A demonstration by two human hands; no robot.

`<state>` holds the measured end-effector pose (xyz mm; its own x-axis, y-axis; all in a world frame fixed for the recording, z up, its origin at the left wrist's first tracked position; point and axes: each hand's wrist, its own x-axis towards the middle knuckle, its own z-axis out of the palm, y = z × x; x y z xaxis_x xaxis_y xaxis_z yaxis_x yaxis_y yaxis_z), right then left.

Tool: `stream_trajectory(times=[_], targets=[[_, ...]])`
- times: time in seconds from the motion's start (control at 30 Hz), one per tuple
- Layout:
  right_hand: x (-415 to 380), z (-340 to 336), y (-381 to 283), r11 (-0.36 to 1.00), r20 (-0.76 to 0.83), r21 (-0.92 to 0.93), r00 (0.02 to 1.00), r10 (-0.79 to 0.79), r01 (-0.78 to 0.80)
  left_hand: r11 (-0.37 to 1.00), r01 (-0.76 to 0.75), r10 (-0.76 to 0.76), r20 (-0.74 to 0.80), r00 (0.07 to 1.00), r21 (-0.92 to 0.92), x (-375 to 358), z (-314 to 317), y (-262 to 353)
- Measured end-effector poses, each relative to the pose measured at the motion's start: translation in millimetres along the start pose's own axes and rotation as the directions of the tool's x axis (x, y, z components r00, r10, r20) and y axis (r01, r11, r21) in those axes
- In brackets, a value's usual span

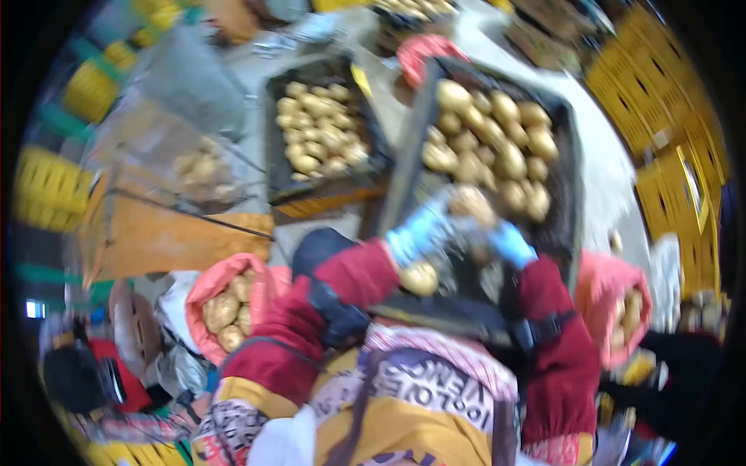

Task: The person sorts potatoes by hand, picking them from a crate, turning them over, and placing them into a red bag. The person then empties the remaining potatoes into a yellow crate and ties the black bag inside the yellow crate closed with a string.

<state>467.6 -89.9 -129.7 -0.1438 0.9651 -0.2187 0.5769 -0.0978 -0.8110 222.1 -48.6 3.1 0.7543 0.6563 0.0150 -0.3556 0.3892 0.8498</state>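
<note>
Both hands wear light blue gloves and reach over a large black tray point(575, 179) of potatoes. My left hand point(421, 229) is closed on the left side of a brownish potato point(471, 203). At that potato's right side is my right hand point(509, 239), its fingers blurred, so its grip cannot be made out. Several pale potatoes point(509, 161) fill the far part of the tray. One loose potato point(420, 278) lies near the tray's front edge, below my left hand. The tray's dark floor shows wet between and below the hands.
A smaller black-lined crate point(272, 140) of potatoes stands to the left. Pink sacks with potatoes flank me, one at left point(203, 291), one at right point(598, 287). Yellow crates point(645, 101) are stacked at the right. A red bowl-like item point(420, 54) sits behind the tray.
</note>
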Motion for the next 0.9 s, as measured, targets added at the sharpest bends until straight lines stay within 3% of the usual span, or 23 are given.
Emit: stream_trajectory(times=[0.03,0.07,0.1,0.13,0.17,0.2,0.27,0.33,0.37,0.4,0.43,0.47,0.5,0.53,0.57,0.6,0.67,0.7,0.77,0.8,0.83,0.87,0.9], targets=[[-8.5,-4.8,-37.7,0.943,0.007,-0.293,0.986,0.168,-0.159,0.990,-0.094,0.091,-0.034,0.995,-0.101,-0.2,-3.6,-4.7],[1.8,8.5,26.6,0.968,0.148,-0.239,0.988,-0.044,0.079,0.985,-0.086,0.071,-0.102,0.992,-0.153,-4.5,-2.9,0.4],[12.0,18.9,61.0,0.890,0.195,-0.347,0.951,-0.240,0.296,0.942,-0.044,-0.015,-0.173,0.985,-0.332,-5.4,-3.8,4.9],[5.1,3.8,64.9,0.999,0.375,0.028,0.927,0.024,-0.037,0.888,-0.158,0.119,-0.117,0.986,-0.433,6.7,-19.5,-14.7],[-2.1,14.0,36.9,0.956,0.421,0.086,0.880,0.219,-0.279,0.861,-0.153,0.104,-0.127,0.986,-0.484,-3.7,-18.1,-3.6],[-16.8,-1.1,-50.9,0.885,0.377,-0.062,0.811,0.448,-0.461,0.841,-0.231,0.126,-0.238,0.963,-0.489,1.9,-23.7,-12.1],[-4.7,1.2,-27.4,0.865,0.503,0.032,0.755,0.419,-0.501,0.824,-0.229,0.120,-0.236,0.964,-0.519,-6.3,-21.7,5.3],[13.0,16.3,-1.7,0.934,0.753,0.150,0.650,0.105,-0.324,0.787,-0.295,0.168,-0.272,0.947,-0.542,-5.2,-19.6,6.4],[7.5,17.6,-60.9,0.900,0.791,-0.014,0.545,0.276,-0.436,0.761,-0.280,0.215,-0.180,0.960,-0.585,-5.0,-22.8,9.3],[3.3,25.5,-93.1,0.914,0.802,-0.064,0.525,0.285,-0.400,0.730,-0.247,0.254,-0.083,0.964,-0.637,-3.2,-23.6,6.8],[13.9,41.6,-81.6,0.922,0.732,-0.354,0.567,0.378,-0.157,0.699,-0.248,0.264,-0.080,0.961,-0.670,-0.2,-27.8,1.0],[9.0,48.2,-99.0,0.920,0.590,-0.376,0.736,0.330,-0.111,0.671,-0.248,0.277,-0.074,0.958,-0.699,4.0,-30.9,-4.1],[18.2,61.5,-75.2,0.829,0.482,-0.558,0.803,0.350,-0.026,0.651,-0.205,0.255,-0.044,0.966,-0.731,4.1,-29.5,-6.0],[25.3,67.5,-51.6,0.694,0.397,-0.688,0.911,0.116,0.212,0.688,-0.224,0.281,-0.032,0.959,-0.690,2.7,-30.1,-5.3],[23.9,63.8,-94.0,0.547,0.278,-0.834,0.914,0.297,0.076,0.724,-0.252,0.313,-0.019,0.950,-0.642,0.7,-31.3,-3.4],[31.1,64.9,-81.1,0.477,0.200,-0.878,0.933,0.301,0.034,0.757,-0.285,0.347,-0.007,0.938,-0.589,-2.3,-30.8,-2.3],[30.6,46.3,-116.1,0.514,0.365,-0.846,0.856,0.367,0.141,0.642,-0.218,0.350,0.028,0.936,-0.735,-6.8,-24.7,7.5],[27.9,46.1,-106.7,0.509,0.348,-0.852,0.857,0.379,0.121,0.625,-0.175,0.279,0.008,0.960,-0.761,-9.1,-21.1,13.5],[38.5,69.3,-57.6,0.610,0.602,-0.741,0.681,0.417,0.282,0.629,-0.094,0.157,0.008,0.988,-0.772,-10.7,-23.6,15.4],[45.1,87.1,27.2,0.707,0.689,-0.644,0.625,0.368,0.293,0.630,-0.106,0.169,0.002,0.986,-0.769,-10.7,-21.6,16.2],[25.0,79.1,-32.9,0.719,0.664,-0.666,0.597,0.450,0.198,0.545,-0.094,0.129,-0.028,0.991,-0.833,-10.4,-17.2,16.5],[15.7,89.7,-24.1,0.775,0.740,-0.582,0.555,0.379,0.246,0.460,-0.106,0.095,-0.069,0.993,-0.881,-10.6,-15.8,18.6],[10.8,86.4,-51.0,0.806,0.802,-0.497,0.525,0.285,0.321,0.537,-0.165,0.150,-0.098,0.984,-0.827,-9.9,-17.5,18.1]])
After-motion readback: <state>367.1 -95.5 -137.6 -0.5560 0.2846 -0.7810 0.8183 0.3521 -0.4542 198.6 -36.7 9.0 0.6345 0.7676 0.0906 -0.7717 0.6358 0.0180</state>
